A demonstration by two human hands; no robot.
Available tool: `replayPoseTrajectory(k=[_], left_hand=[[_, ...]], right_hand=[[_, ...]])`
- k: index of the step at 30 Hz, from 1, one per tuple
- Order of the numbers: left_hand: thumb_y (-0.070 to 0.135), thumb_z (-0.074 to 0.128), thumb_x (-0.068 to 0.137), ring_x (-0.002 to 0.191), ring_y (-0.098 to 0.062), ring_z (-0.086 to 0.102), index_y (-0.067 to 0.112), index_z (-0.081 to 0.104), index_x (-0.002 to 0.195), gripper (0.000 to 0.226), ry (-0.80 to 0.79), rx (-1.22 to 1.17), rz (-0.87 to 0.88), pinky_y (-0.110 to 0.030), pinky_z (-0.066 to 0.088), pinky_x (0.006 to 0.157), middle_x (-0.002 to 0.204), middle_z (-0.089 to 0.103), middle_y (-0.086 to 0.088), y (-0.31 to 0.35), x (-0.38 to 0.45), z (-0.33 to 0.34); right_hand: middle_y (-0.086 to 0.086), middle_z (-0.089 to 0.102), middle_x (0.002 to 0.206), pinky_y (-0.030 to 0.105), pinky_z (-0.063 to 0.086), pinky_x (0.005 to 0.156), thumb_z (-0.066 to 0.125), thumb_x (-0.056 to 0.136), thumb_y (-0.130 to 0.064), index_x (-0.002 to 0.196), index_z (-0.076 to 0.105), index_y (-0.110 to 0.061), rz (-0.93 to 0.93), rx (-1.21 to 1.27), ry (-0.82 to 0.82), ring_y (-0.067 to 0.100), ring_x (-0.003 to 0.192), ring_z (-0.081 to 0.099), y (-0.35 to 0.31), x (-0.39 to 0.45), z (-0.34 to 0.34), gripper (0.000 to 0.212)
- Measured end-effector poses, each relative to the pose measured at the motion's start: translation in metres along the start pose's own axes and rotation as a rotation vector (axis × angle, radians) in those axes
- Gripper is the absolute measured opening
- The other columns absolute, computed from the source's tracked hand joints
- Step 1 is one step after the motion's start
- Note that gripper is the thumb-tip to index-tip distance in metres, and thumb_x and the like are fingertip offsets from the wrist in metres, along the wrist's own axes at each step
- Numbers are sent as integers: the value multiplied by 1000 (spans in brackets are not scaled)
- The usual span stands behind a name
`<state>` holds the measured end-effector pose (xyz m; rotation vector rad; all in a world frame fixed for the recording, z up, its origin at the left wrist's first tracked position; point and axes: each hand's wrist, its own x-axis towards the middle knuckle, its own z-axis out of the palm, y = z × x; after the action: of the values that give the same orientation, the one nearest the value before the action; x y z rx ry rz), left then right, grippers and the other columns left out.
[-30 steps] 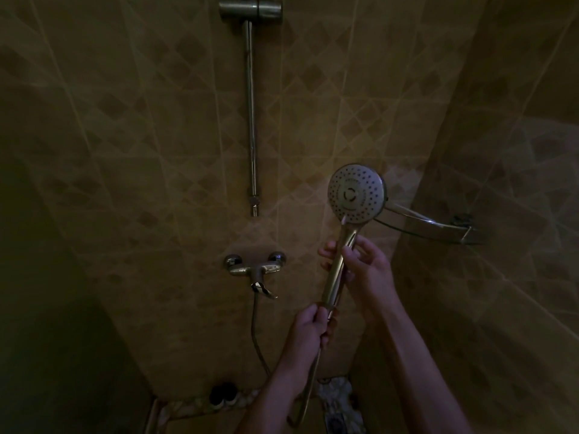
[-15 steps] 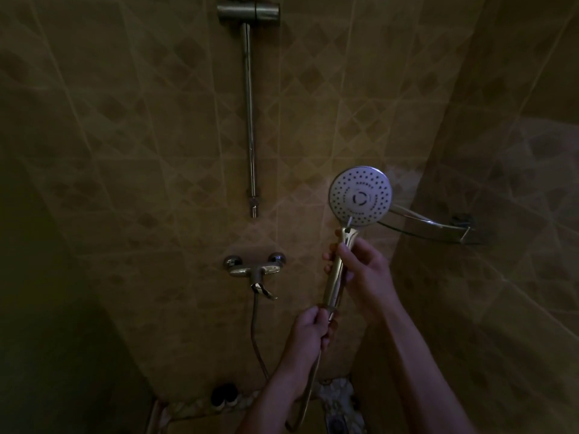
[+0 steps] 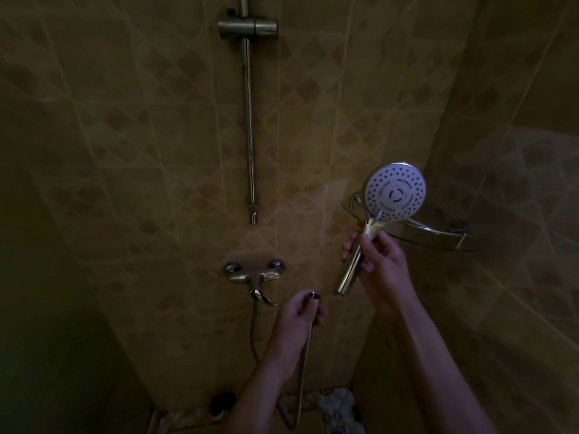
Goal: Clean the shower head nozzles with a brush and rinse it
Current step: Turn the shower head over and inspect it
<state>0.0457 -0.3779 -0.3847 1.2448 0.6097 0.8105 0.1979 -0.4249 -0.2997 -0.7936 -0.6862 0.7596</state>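
Head view: shower head detached, hose end held apart.

My right hand [image 3: 380,264] grips the shower head [image 3: 395,192] by its handle, face toward me, in front of the corner shelf [image 3: 438,234]; its lettering is unreadable. My left hand [image 3: 297,314] pinches the hose [image 3: 303,364] end, with open space toward the mixer tap [image 3: 254,275].

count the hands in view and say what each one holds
2. The right hand grips the shower head by its handle; the left hand, lower down, holds the detached hose by its end.

home shower stall: tiled walls [image 3: 141,151], mixer tap [image 3: 253,274], riser rail [image 3: 249,120]
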Motion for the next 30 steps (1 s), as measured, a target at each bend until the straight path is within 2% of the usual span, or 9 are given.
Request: replayPoseTrajectory(k=[4, 8, 12, 14, 18, 21, 25, 28, 30], left_hand=[[10, 53, 95, 73, -2, 66, 19, 65, 107, 20, 29, 49, 30, -15, 51, 66, 80, 73, 6, 19, 16, -2], [16, 54, 95, 89, -6, 67, 28, 65, 100, 17, 26, 155, 102, -16, 49, 75, 90, 73, 8, 52, 36, -2], [10, 54, 93, 68, -2, 61, 26, 70, 82, 25, -6, 284, 248, -28, 50, 67, 83, 69, 1, 93, 57, -1], [9, 56, 92, 71, -3, 61, 30, 69, 78, 29, -1, 296, 312, -24, 50, 70, 82, 67, 3, 112, 68, 1], [11, 58, 91, 68, -3, 56, 12, 69, 95, 11, 28, 405, 430, -15, 44, 65, 79, 63, 2, 153, 93, 6], [14, 60, 91, 68, -6, 58, 10, 69, 95, 11, 26, 448, 481, -17, 47, 65, 80, 65, -2, 185, 109, 9], [11, 61, 90, 71, -19, 58, -4, 67, 98, 18, 43, 502, 561, -31, 47, 68, 80, 64, -12, 222, 131, 16], [10, 61, 90, 64, -16, 57, -7, 65, 98, 19, 45, 555, 598, -30, 49, 67, 75, 63, -7, 249, 149, 18], [8, 61, 89, 69, -13, 59, -2, 66, 102, 17, 40, 570, 629, -29, 52, 67, 77, 63, -1, 267, 158, 20]], right_hand=[[13, 58, 96, 39, 51, 79, 52, 92, -7, 109, 55, -4, -2, -58, 17, 23, 84, 61, -9, -4, 2, 17], [13, 58, 96, 39, 50, 80, 47, 96, -3, 108, 54, -4, -1, -92, 39, 24, 85, 60, -20, -2, 7, 14], [13, 60, 96, 36, 53, 78, 49, 96, -4, 110, 55, -3, -8, -126, 50, 26, 88, 60, -31, 8, 10, 16], [13, 60, 96, 42, 51, 82, 51, 94, -5, 112, 56, -2, -2, -134, 47, 26, 88, 61, -34, 14, 11, 18], [13, 61, 95, 42, 52, 81, 52, 94, -6, 110, 59, -3, 0, -163, 44, 27, 89, 61, -42, 27, 15, 18], [13, 63, 95, 41, 52, 82, 52, 94, -9, 110, 60, -5, -10, -195, 38, 26, 91, 62, -52, 36, 21, 18], [13, 62, 97, 36, 54, 78, 50, 96, -8, 115, 58, -2, -29, -221, 23, 23, 88, 63, -66, 47, 32, 21], [11, 62, 96, 36, 53, 78, 50, 96, -8, 115, 58, -2, -41, -235, 11, 24, 89, 62, -75, 54, 40, 22], [13, 61, 99, 41, 51, 84, 49, 96, -8, 117, 56, 0, -45, -242, 11, 26, 92, 60, -80, 59, 45, 24]])
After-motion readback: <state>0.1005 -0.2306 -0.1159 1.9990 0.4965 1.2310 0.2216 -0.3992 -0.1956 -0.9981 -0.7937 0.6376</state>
